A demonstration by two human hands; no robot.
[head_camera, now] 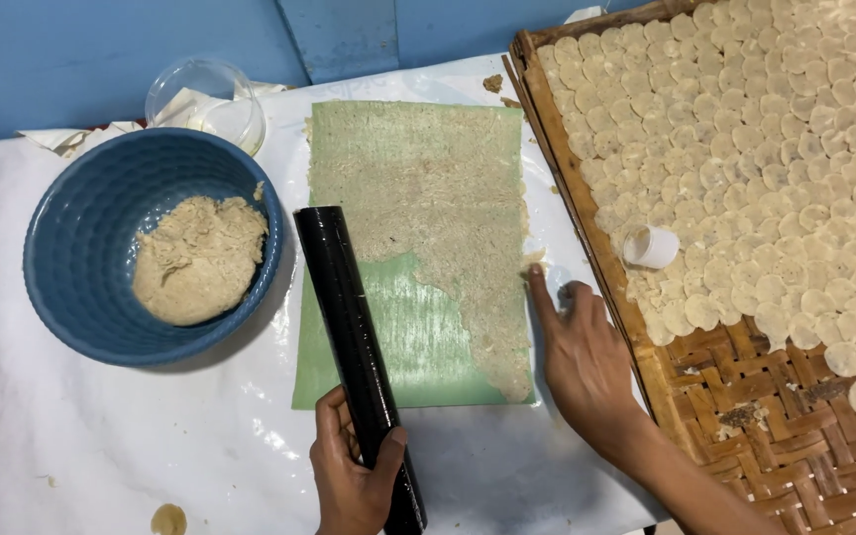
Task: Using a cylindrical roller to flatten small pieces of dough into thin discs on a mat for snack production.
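Dough sheet (428, 198) lies rolled thin on a green mat (403, 337), centre of the counter (71, 436), between the bowl and the tray. The lower left of the mat is bare; the dough edge there is ragged.

Risks as I see them: the roller (354, 347) lies slanted along the mat's left edge, so pushing it at that angle could drag the thin dough, tear it further or wrinkle the mat. The mat isn't pinned except at the right edge, so it could slide on the slick white cover. The bowl (151, 248) with leftover dough sits just beside the roller's top end; a swing could knock it.

Left hand (354, 476): clenched around the roller's lower end, fingers wrapped, thumb over the top. Right hand (582, 357): mostly flat and relaxed, holding nothing, index fingertip touching the mat's right edge near the dough.

Beyond: the woven tray (745, 416), touching the right wrist, is packed with pale dough rounds (775, 129), and a small white cutter (651, 246) lies on them. A clear container (208, 99) sits behind the bowl.
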